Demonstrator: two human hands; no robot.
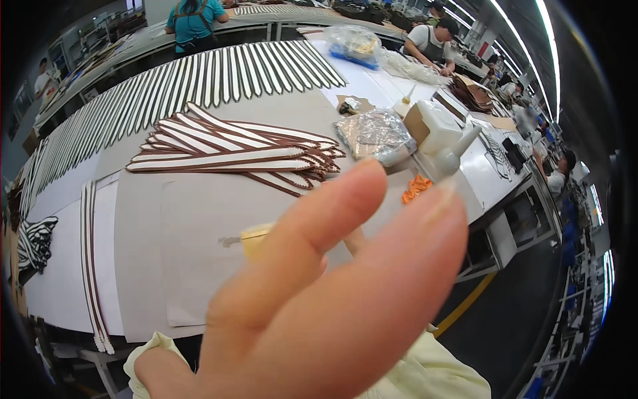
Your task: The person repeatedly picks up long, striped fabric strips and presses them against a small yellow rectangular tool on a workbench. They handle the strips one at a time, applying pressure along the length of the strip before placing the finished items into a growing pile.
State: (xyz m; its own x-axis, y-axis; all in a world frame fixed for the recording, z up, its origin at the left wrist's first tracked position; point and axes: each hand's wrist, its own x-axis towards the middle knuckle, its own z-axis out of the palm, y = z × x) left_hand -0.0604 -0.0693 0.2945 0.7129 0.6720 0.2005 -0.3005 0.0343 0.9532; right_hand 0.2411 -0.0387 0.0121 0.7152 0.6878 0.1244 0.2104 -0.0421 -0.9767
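My left hand [299, 292] looms very close in front of the camera, reaching in from the lower left. Its thumb and forefinger point right with a gap between them, and nothing shows in their grasp. Through that gap a little skin is visible; whose finger it is I cannot tell. My right hand is hidden behind, only a pale yellow sleeve [438, 366] showing. A small pale yellow round container [256, 234] is partly covered by my forefinger. Beyond my fingertips lies a pile of brown-edged white strips [232, 153] on a grey board [199, 213].
A long row of dark-and-white strips [186, 80] lines the far side. Two strips [92, 266] lie at left, beside a striped bundle [36, 243]. At right are a plastic-wrapped packet [379, 136], white bottles [452, 156] and orange scraps [417, 189]. Other people work farther off.
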